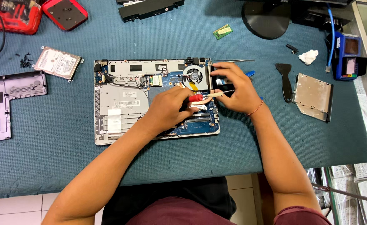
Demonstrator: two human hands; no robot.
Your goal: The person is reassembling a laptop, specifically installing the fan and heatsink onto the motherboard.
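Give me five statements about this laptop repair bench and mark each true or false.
1. The left hand grips a red-handled screwdriver. True.
2. The opened laptop has its cooling fan exposed. True.
3. The hard drive lies right of the laptop. False: it lies to its left, beside small black screws.
4. The right hand rests on the black scraper. False: it is at the laptop's right edge, apart from the scraper.
5. The optical drive lies on the green mat. True.
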